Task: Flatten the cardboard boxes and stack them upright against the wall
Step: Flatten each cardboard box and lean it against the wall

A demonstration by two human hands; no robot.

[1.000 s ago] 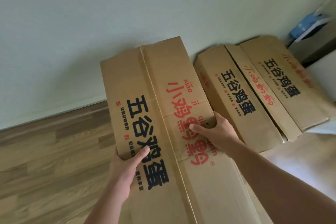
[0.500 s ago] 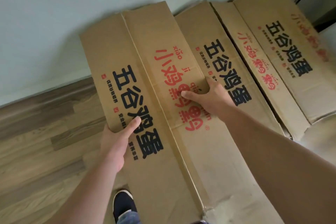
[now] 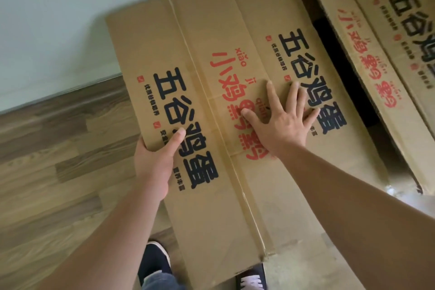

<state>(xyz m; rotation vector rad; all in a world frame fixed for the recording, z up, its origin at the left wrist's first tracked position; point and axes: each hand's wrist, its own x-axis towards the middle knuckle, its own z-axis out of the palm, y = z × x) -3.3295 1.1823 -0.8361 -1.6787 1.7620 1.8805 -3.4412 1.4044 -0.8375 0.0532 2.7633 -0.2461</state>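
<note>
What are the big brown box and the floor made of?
The flattened box looks like plain brown cardboard, matte, with printed black and red characters and sharp fold creases. The floor looks like wood planks or wood-look laminate: grain streaks and board seams show, with a slight sheen. Which of the two cannot be told.

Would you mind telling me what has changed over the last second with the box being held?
The flattened box has been brought against the box leaning on the wall. The right hand let go and now presses flat with spread fingers. The left hand still grips the left edge.
</note>
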